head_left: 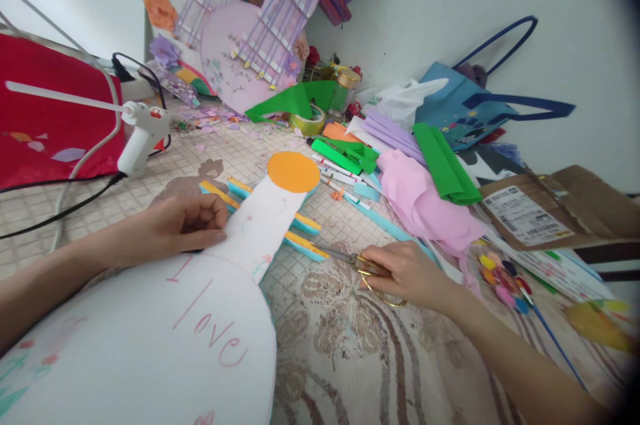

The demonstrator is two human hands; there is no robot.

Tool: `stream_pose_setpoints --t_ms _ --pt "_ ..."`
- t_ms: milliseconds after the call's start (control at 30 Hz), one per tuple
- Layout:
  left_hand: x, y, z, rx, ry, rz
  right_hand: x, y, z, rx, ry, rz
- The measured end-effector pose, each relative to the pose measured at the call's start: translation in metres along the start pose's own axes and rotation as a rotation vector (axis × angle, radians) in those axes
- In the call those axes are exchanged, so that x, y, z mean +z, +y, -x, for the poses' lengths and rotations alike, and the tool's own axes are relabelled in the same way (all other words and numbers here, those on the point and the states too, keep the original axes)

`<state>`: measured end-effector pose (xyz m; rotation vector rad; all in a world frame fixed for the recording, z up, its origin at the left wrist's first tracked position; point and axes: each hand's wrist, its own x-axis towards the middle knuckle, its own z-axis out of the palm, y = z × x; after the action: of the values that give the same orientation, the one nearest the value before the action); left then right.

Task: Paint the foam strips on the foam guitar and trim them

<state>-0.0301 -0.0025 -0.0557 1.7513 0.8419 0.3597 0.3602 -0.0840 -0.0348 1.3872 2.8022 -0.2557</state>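
Observation:
A large white paper guitar cutout (165, 338) lies at the lower left, with "I love" and small flowers drawn on it. Its neck ends in an orange disc (293, 171), and orange-and-blue strips (305, 245) stick out on both sides like pegs. My left hand (187, 222) is closed at the base of the neck, fingers curled and thumb on the paper. Gold-handled scissors (367, 266) are gripped in my right hand (405, 272), their blades pointing left close to the lower strips. Part of the blades is hard to make out.
A white glue gun (143, 132) with its cord stands left, by a red bag (55, 112). Decorated paper guitars (240, 52) lean at the back. Right are green paper (445, 162), pink crepe paper (420, 198), a cardboard package (560, 205) and a blue tote bag (445, 105).

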Motion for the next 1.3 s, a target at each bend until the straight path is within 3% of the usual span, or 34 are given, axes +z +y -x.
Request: stream_pose_setpoints --t_ms 700,867,1033,1300 --pt "0.000 0.001 0.000 -0.006 -0.006 0.001 0.007 0.002 0.001 0.017 0.060 0.048" --pt "0.000 0.001 0.001 -0.011 0.002 0.000 -0.005 -0.004 0.001 0.117 0.028 -0.086" --pt "0.000 -0.001 0.000 -0.005 -0.003 0.003 -0.019 -0.013 -0.002 0.118 -0.014 -0.171" --pt "0.000 0.000 0.001 -0.002 -0.010 -0.002 -0.012 -0.012 -0.007 0.102 -0.082 -0.081"
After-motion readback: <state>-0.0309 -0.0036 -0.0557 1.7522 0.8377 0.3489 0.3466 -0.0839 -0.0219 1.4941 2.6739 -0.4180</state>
